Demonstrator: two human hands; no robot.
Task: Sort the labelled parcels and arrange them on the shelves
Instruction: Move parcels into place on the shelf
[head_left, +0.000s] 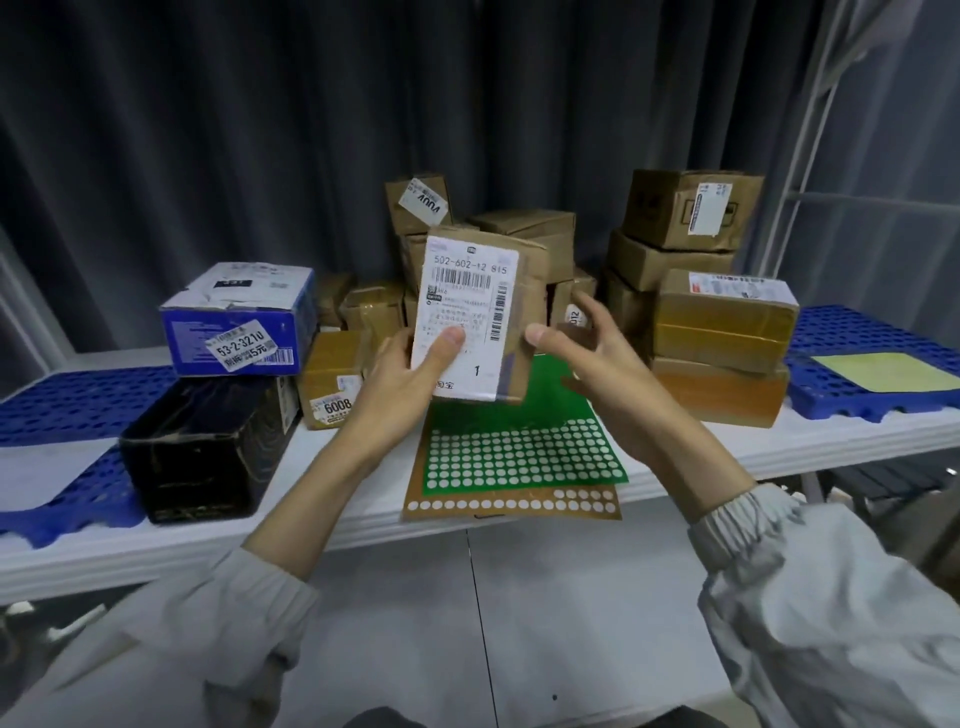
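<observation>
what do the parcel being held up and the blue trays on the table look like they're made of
Held parcel: brown corrugated cardboard by its look, matte, creased edges, with a white paper label. Blue trays: likely moulded plastic, slightly glossy, with a regular grid of holes.

There is one view only, from the camera on my head. It looks forward and down over my sleeves at the white table (810, 447) close before me, wide enough to take in the dark curtain (260, 130) behind it.
</observation>
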